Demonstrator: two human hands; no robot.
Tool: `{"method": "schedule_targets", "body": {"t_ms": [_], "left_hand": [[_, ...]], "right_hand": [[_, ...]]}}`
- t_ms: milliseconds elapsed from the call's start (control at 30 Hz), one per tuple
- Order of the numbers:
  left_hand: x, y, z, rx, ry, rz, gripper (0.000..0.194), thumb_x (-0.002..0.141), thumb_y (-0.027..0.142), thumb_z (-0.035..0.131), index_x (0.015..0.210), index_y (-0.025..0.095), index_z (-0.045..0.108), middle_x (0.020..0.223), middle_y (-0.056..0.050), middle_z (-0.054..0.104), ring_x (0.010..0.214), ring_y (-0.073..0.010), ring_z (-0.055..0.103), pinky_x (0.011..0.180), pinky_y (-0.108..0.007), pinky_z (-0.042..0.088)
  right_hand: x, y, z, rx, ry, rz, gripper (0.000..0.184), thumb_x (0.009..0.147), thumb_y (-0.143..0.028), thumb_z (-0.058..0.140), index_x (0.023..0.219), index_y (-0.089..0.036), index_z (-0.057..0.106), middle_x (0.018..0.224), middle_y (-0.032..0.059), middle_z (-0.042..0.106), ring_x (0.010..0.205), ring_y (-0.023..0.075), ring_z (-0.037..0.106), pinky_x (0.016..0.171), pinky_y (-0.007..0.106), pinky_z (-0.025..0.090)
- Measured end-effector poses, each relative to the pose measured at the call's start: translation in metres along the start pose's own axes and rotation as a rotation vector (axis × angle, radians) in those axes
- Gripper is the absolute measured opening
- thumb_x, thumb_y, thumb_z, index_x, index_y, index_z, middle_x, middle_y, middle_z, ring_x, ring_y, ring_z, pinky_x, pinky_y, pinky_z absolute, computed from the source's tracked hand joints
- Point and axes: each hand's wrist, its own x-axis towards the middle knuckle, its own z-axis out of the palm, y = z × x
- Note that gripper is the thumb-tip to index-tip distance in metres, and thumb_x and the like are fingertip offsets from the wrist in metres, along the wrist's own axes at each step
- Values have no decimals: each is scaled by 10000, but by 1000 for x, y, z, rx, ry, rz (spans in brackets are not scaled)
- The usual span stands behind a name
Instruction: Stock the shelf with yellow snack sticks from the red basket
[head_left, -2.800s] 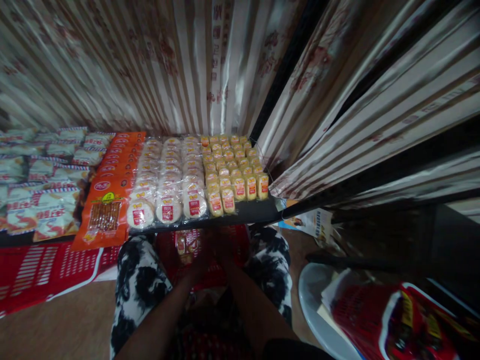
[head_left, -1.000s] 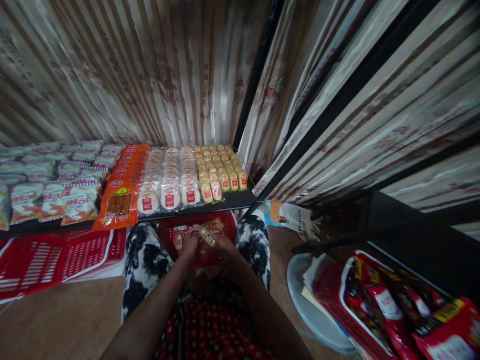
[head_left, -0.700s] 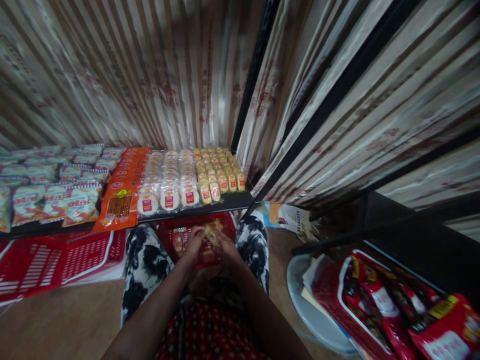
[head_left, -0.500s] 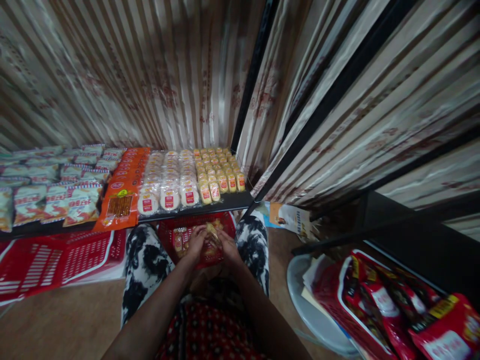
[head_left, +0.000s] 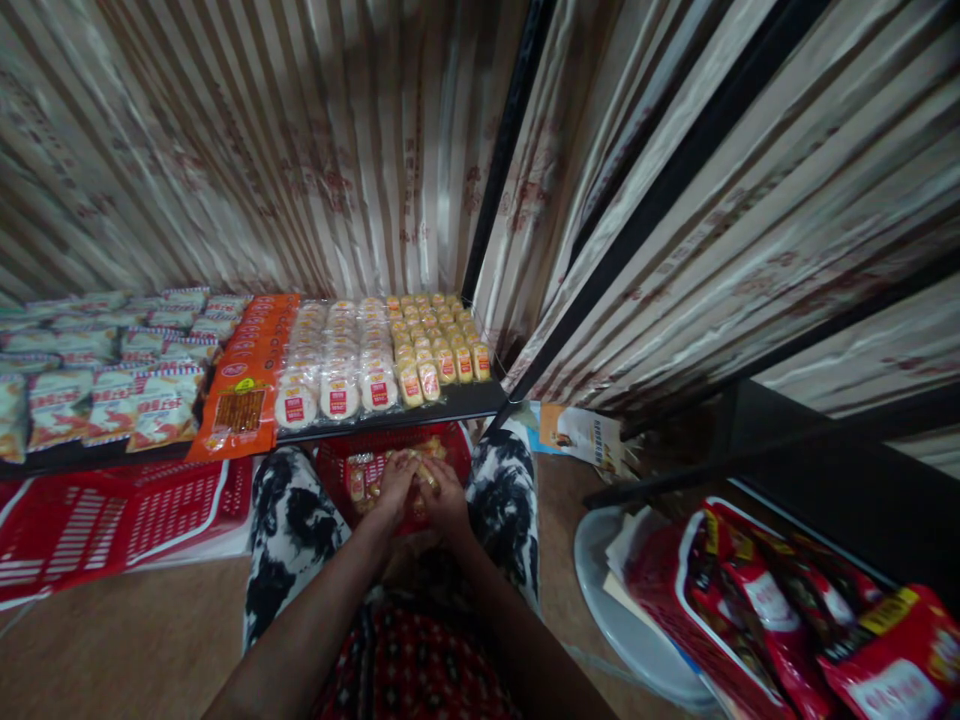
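Between my knees stands a red basket (head_left: 330, 462) with several small yellow wrapped snacks (head_left: 358, 484) in it. Over it my left hand (head_left: 399, 482) and my right hand (head_left: 442, 492) are close together, fingers curled around a yellow wrapped snack (head_left: 426, 474). Much of that snack is covered by the fingers. On the black shelf (head_left: 465, 402) just beyond, similar yellow packets (head_left: 445, 362) stand in rows, beside round white wrapped crackers (head_left: 340, 396).
Orange snack packs (head_left: 244, 400) and pale chip bags (head_left: 169, 405) fill the shelf's left part. Another red basket (head_left: 142, 530) lies below. At right, red packets (head_left: 772, 610) fill a basket on a grey stool (head_left: 600, 580). A striped curtain (head_left: 337, 150) hangs behind black posts.
My hands have drawn closer together over the basket, and the right hand has turned inward around the snack. The shelf's goods have not moved.
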Motion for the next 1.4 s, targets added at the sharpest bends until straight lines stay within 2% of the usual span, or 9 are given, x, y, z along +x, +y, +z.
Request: {"method": "schedule_targets", "body": {"t_ms": [200,433,633,767,900,1033,1133,1267,1400], "left_hand": [[1,0,0,-3,8,27,211,640,158,672,824,172,568,824,-20,633,769,-136,621,764,-278,500],[0,5,4,-43,-33,-53,320,680,113,608,993,168,567,989,-82,662,833,-154,642,768,-282,498],[-1,6,9,-30,-113,-27,400,618,215,683,1000,154,582,963,-80,671,790,-151,636,744,-284,485],[0,5,17,-66,-145,18,460,577,309,734,978,152,572,911,-67,670,769,-150,634,740,-289,481],[-1,8,26,-45,-128,59,461,555,375,756,916,154,572,832,-44,667,744,-151,633,728,-292,485],[-7,15,35,31,-112,96,395,592,383,733,874,148,586,796,-51,673,733,-156,638,716,-293,494],[-11,21,40,132,-154,136,307,669,333,673,902,147,601,799,-52,680,727,-150,636,699,-281,498],[-13,28,48,331,-177,291,184,746,218,551,907,158,619,874,-54,685,796,-148,634,764,-286,496],[-10,37,57,547,-129,457,210,762,148,488,910,176,633,942,-55,670,871,-159,619,849,-318,477]], "right_hand": [[-3,-2,0,71,26,-13,402,827,-304,412,1097,-141,662,1164,133,629,1125,211,554,1044,362,392],[1,0,-2,285,1,173,434,840,-318,398,1216,-140,521,1155,132,643,1044,199,622,950,338,474],[7,-2,-16,271,-52,209,344,792,-315,454,1076,-183,597,1041,83,700,928,215,666,870,365,516],[12,-6,-25,368,1,198,329,782,-330,480,1060,-200,597,1033,74,705,910,213,674,848,367,530],[16,-9,-30,421,25,223,331,772,-355,507,1056,-204,585,1019,73,702,881,208,677,793,353,549],[21,-11,-38,450,80,224,363,756,-364,529,1075,-194,566,1029,84,692,905,213,668,794,352,544],[28,-13,-44,471,119,200,356,761,-364,531,1067,-184,564,1012,92,693,889,214,668,821,366,534],[43,-17,-50,446,176,182,335,767,-368,534,1039,-177,576,1002,103,694,908,223,663,855,385,519],[59,-21,-56,448,176,116,331,790,-347,526,1070,-176,571,1037,100,682,952,208,652,896,375,504]]}}
